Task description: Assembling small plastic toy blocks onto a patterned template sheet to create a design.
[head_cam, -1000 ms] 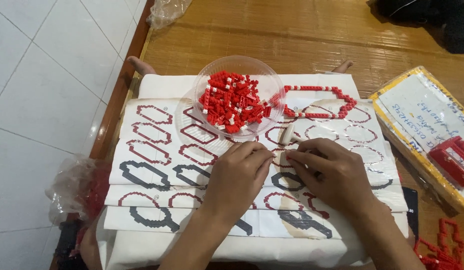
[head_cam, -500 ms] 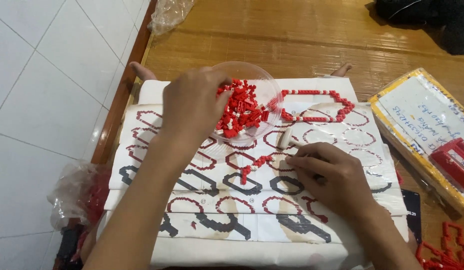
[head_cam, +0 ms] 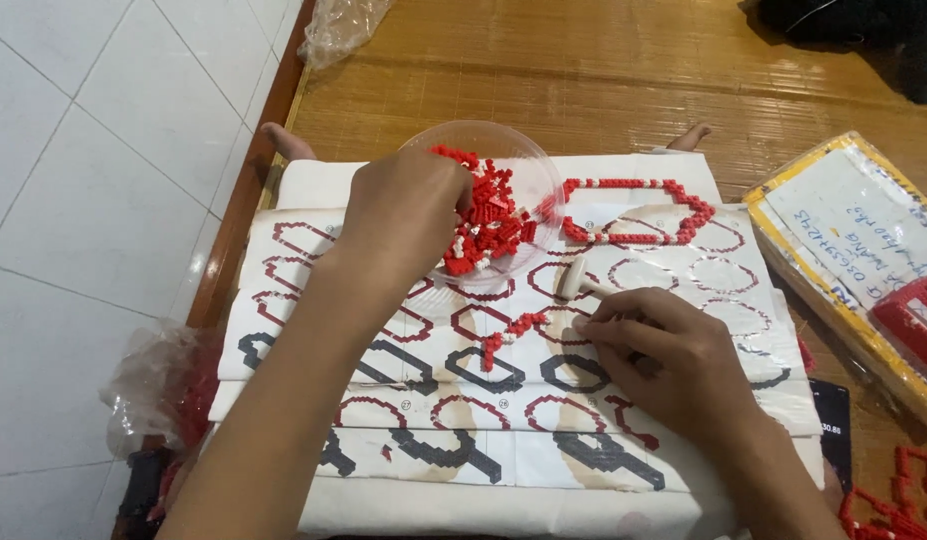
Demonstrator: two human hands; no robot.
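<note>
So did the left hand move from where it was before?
Yes. The left hand went up the patterned paper sheet into the clear plastic bowl of red bricks.

Red bricks [head_cam: 493,225], clear bowl [head_cam: 528,165]

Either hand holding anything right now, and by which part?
Left hand reaches into the clear bowl of red bricks; grasp hidden. Right hand pinches the brick chain at its right end.

A home floor: white ceramic floor tiles [head_cam: 93,200] at left, woven bamboo mat [head_cam: 543,80] across the top.
</note>
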